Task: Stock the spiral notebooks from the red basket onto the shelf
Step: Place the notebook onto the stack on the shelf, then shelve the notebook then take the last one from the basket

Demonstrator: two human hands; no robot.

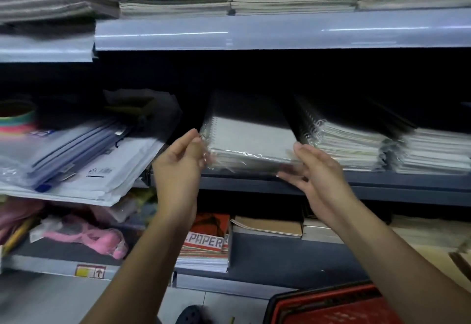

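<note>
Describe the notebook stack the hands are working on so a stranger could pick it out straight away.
Find the dark middle shelf, under the pale shelf piled with flat paper pads. Three notebook stacks sit along it; take the leftmost stack, plastic-wrapped, with its spiral on the left. Only this one has the left hand and right hand at its front corners, and a dark gap to its left.

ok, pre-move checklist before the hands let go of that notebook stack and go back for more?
1. Wrapped spiral notebook stack resting on the middle shelf: ok, though its front edge sits at the lip.
2. Left hand at the stack's left corner, fingers straight: ok.
3. Right hand at the front right corner, fingers straight: ok.
4. Gap to the neighbouring spiral notebook pile: cannot tell, they look close.
5. Room behind the stack: cannot tell, too dark.
6. Red basket in reach, lower right: ok; contents cannot tell.
</note>
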